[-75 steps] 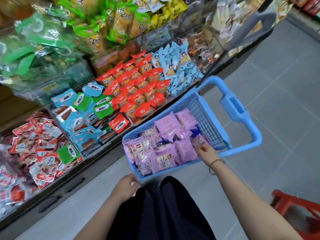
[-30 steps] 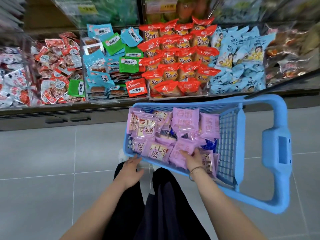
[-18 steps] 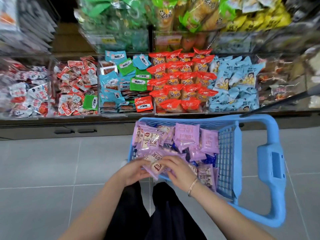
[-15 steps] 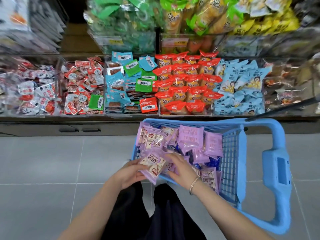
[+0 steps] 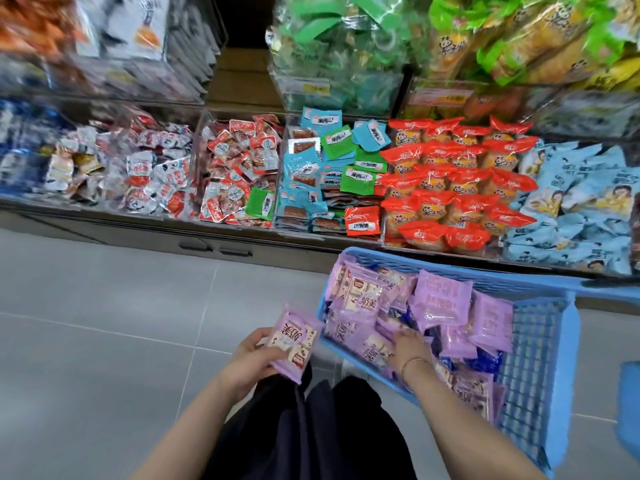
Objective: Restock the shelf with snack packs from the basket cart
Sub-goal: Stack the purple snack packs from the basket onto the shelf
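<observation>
Left hand (image 5: pixel 252 358) is gripping one pack (image 5: pixel 294 344), thumb on top and fingers curled underneath. It's held out over the floor (image 5: pixel 104 323), just outside the cart's (image 5: pixel 530 358) left wall near its near corner, above the person's dark-clothed knees. The pack is a small flat pillow pouch, pale purple, with white lettering, a picture of light squares with dark flecks, and a little red logo at one corner. It's tilted, with the printed face up.

Right hand (image 5: pixel 408 348), with a thin bracelet (image 5: pixel 414 362) on the wrist, is down inside the blue mesh cart with its fingers lying on the pile (image 5: pixel 440 299) of the same purple pouches. Honestly can't tell if it's got hold of one or is just resting there. The pile fills the cart's left and middle, some pouches face up and some showing plain purple backs, with a few dark blue wrappers peeking out underneath.

The cart sits right against the shelf's (image 5: pixel 242 233) front edge, below the red packs (image 5: pixel 450 188).
</observation>
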